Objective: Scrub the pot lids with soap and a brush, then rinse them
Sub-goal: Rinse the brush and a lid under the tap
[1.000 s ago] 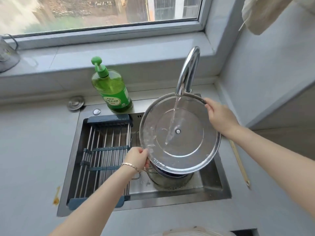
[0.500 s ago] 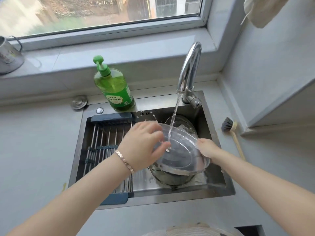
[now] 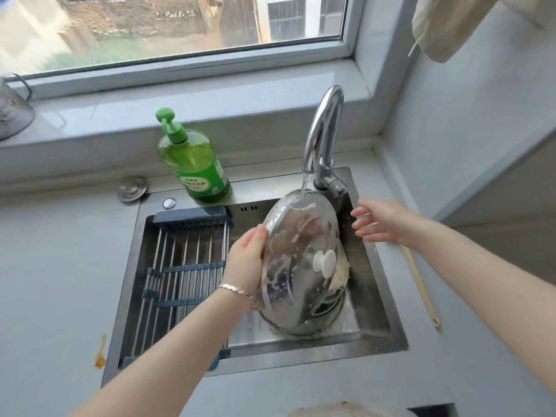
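Beyond the grip of the left hand [image 3: 245, 260], up and away: wide window [image 3: 180, 22] in a pale frame, bright daylight, blurred buildings and greenery outside. Below it, a deep grey sill [image 3: 225, 94], glossy with reflected light. Left of the grip, flat grey countertop [image 3: 60, 266], small orange stain [image 3: 100, 353] near its front. Right of the grip, plain grey wall [image 3: 469, 139] meeting the sill in a corner. High above and right, pale cloth [image 3: 436, 25] hanging by the window frame.
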`<state>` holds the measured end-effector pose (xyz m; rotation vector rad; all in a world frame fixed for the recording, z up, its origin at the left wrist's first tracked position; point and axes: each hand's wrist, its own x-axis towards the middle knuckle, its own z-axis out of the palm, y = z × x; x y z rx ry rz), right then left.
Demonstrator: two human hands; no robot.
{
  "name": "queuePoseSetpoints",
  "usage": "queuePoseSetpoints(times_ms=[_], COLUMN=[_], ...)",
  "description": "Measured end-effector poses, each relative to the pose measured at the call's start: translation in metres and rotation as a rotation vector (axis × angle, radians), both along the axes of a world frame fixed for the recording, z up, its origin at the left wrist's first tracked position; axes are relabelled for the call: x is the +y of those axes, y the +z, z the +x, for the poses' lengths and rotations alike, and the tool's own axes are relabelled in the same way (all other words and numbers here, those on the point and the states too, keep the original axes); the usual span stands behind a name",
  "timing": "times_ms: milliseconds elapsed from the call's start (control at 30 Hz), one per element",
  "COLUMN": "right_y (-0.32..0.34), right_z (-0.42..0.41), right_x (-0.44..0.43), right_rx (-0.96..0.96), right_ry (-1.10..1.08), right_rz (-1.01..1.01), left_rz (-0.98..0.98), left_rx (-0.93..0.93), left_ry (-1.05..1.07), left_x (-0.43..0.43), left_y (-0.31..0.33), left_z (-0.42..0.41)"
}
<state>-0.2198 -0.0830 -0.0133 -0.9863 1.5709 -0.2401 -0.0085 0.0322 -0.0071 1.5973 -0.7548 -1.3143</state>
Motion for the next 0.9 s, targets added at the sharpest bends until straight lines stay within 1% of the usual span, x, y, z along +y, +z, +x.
queuePoseSetpoints(times_ms=[67,133,167,200,267,333,367,400,467,533,633,667,700,733,833,867,900], right_y=[-0.012,-0.025,-0.032,-0.037,-0.044,-0.048,-0.046,-0.042,-0.028,-0.022,-0.034,-0.040,-0.044,-0.043,-0.024,-0.017,-0.011], right_z=[0.003,0.012,0.019,0.028,0.050,0.076,0.089,0.102,0.122,0.130,0.115,0.108,0.103,0.103,0.124,0.131,0.137], right_x=[0.011,0.026,0.032,0.038,0.052,0.059,0.061,0.060,0.060,0.065,0.090,0.097,0.097,0.090,0.048,0.036,0.031], right_rx=[0.041,0.035,0.056,0.095,0.179,0.311,0.371,0.389,0.273,0.134,0.003,-0.033,-0.064,-0.086,-0.106,-0.097,-0.062], right_ry=[0.038,0.046,0.062,0.107,0.267,0.422,0.452,0.458,0.485,0.570,0.636,0.646,0.645,0.611,0.400,0.363,0.374], right_rz=[0.031,0.050,-0.019,-0.137,-0.395,-0.581,-0.654,-0.717,-0.831,-0.936,-1.120,-1.142,-1.119,-1.046,-0.695,-0.624,-0.611], left_rz=[0.114,0.174,0.185,0.192,0.219,0.217,0.207,0.195,0.154,0.127,0.078,0.056,0.028,0.007,-0.007,0.000,0.014], left_rx=[0.201,0.276,0.296,0.309,0.313,0.284,0.269,0.271,0.299,0.377,0.559,0.588,0.604,0.597,0.549,0.565,0.605], left_ry=[0.204,0.305,0.335,0.364,0.392,0.358,0.335,0.320,0.287,0.271,0.385,0.429,0.438,0.431,0.416,0.429,0.447], left_x=[-0.007,-0.011,-0.012,-0.014,-0.014,-0.015,-0.014,-0.014,-0.015,-0.019,-0.028,-0.031,-0.033,-0.033,-0.031,-0.033,-0.036], left_y=[-0.010,-0.015,-0.017,-0.019,-0.022,-0.023,-0.023,-0.021,-0.020,-0.017,-0.009,-0.006,-0.005,-0.004,-0.009,-0.008,-0.007], left_z=[0.004,0.004,0.003,0.001,-0.005,-0.015,-0.020,-0.024,-0.026,-0.021,-0.006,-0.002,-0.001,-0.004,-0.016,-0.018,-0.018])
